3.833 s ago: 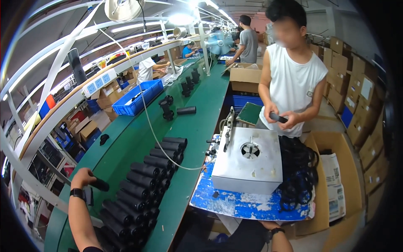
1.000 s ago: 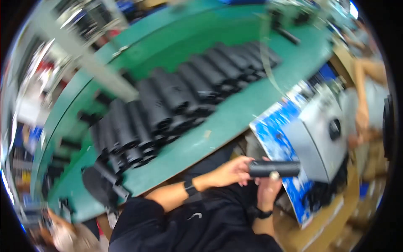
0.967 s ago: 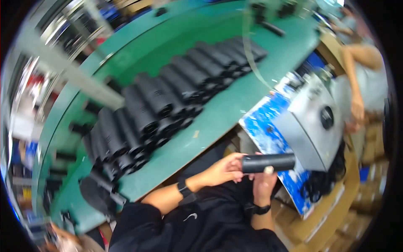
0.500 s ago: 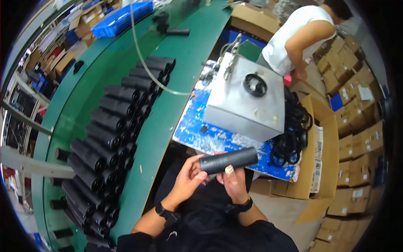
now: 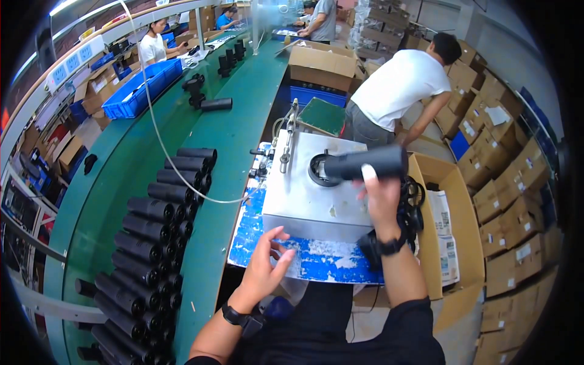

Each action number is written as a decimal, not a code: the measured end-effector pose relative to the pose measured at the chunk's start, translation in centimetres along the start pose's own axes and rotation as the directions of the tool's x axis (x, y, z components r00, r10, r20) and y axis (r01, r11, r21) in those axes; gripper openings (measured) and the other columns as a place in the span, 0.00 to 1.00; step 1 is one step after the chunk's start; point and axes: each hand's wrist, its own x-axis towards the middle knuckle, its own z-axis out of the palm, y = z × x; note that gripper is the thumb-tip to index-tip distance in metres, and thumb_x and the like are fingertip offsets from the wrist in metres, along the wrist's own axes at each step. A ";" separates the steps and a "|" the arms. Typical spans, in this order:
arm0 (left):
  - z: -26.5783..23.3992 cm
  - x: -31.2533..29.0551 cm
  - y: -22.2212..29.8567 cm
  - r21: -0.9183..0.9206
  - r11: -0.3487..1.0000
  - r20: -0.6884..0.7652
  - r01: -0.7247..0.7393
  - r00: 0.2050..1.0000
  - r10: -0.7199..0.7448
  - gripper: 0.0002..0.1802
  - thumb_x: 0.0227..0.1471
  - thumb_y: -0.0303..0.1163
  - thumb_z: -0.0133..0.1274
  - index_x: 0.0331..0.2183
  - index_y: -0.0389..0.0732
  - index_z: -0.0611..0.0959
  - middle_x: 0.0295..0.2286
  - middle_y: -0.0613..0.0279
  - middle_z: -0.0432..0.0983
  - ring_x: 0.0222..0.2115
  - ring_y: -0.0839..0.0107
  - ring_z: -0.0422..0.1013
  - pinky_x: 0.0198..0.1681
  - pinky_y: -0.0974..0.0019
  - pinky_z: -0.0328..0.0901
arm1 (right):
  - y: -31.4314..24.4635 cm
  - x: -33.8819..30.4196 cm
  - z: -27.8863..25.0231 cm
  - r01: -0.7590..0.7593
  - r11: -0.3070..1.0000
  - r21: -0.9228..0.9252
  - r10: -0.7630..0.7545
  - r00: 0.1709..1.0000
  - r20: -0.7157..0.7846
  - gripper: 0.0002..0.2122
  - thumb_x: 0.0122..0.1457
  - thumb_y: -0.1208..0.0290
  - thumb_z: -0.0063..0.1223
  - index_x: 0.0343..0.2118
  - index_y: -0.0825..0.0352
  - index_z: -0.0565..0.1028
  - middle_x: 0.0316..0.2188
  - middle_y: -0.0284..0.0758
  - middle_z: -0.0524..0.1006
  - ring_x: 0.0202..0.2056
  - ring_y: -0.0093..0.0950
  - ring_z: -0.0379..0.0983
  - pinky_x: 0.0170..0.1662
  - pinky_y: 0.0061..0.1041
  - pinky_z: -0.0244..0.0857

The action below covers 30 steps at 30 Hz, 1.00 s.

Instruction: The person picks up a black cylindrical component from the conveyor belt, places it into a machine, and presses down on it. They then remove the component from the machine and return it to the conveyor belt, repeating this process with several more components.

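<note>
My right hand (image 5: 383, 198) grips a black cylinder (image 5: 365, 164) above a silver metal box (image 5: 298, 210). The cylinder lies tilted nearly flat, its left end over the black ring (image 5: 317, 171) on the box top; whether they touch I cannot tell. My left hand (image 5: 267, 261) is empty with its fingers apart, in front of the box near the blue, paint-worn tabletop (image 5: 322, 261). Metal valve fittings (image 5: 288, 137) stand on the box's far left part.
Stacked black cylinders (image 5: 143, 234) cover much of the green bench (image 5: 210, 243) at left. A pale hose (image 5: 155, 128) crosses it. Right of the box are black rings (image 5: 413, 201) and an open carton (image 5: 432, 261). A person in white (image 5: 395, 91) bends nearby beyond the box.
My right hand has carried the cylinder up and away from me, over the box. My left hand has let go of it. The view has tilted up, showing more of the room.
</note>
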 end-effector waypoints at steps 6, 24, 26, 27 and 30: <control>-1.4 0.0 -1.8 0.042 0.998 -0.031 0.056 0.998 -0.055 0.27 0.60 0.23 0.58 0.58 0.36 0.71 0.47 0.56 0.76 0.37 0.75 0.74 0.40 0.70 0.72 | 4.6 5.1 -0.4 0.138 0.839 -0.527 -0.085 0.989 0.124 0.15 0.57 0.68 0.67 0.43 0.70 0.78 0.34 0.32 0.82 0.32 0.22 0.79 0.34 0.22 0.73; -4.6 -0.1 -5.2 0.043 0.993 -0.209 0.110 0.973 -0.099 0.24 0.58 0.21 0.58 0.55 0.36 0.74 0.44 0.59 0.77 0.32 0.76 0.73 0.36 0.72 0.70 | 5.6 6.8 2.2 0.054 0.611 -0.789 0.121 0.979 0.161 0.30 0.50 0.56 0.72 0.51 0.70 0.74 0.38 0.46 0.84 0.40 0.42 0.83 0.44 0.36 0.75; -4.8 -0.1 -5.0 0.035 0.992 -0.211 0.125 0.971 -0.115 0.24 0.58 0.21 0.58 0.55 0.37 0.75 0.44 0.60 0.77 0.32 0.76 0.73 0.36 0.72 0.70 | 5.6 6.7 2.6 0.029 0.574 -0.819 0.156 0.977 0.144 0.30 0.51 0.54 0.72 0.50 0.70 0.74 0.39 0.48 0.84 0.41 0.46 0.82 0.46 0.37 0.75; -5.0 -0.1 -4.9 0.026 0.991 -0.213 0.134 0.969 -0.126 0.23 0.58 0.21 0.58 0.55 0.37 0.75 0.43 0.60 0.77 0.33 0.76 0.73 0.36 0.72 0.70 | 5.8 6.4 2.7 0.028 0.575 -0.817 0.157 0.977 0.144 0.30 0.51 0.54 0.72 0.50 0.70 0.74 0.39 0.48 0.84 0.41 0.46 0.82 0.46 0.37 0.75; -5.2 -0.1 -5.0 0.048 0.991 -0.210 0.126 0.971 -0.113 0.22 0.58 0.21 0.58 0.54 0.37 0.76 0.43 0.60 0.77 0.32 0.76 0.73 0.35 0.72 0.70 | 6.6 5.6 2.7 0.032 0.593 -0.805 0.109 0.987 0.120 0.30 0.51 0.53 0.72 0.48 0.70 0.73 0.38 0.49 0.83 0.42 0.47 0.82 0.48 0.39 0.74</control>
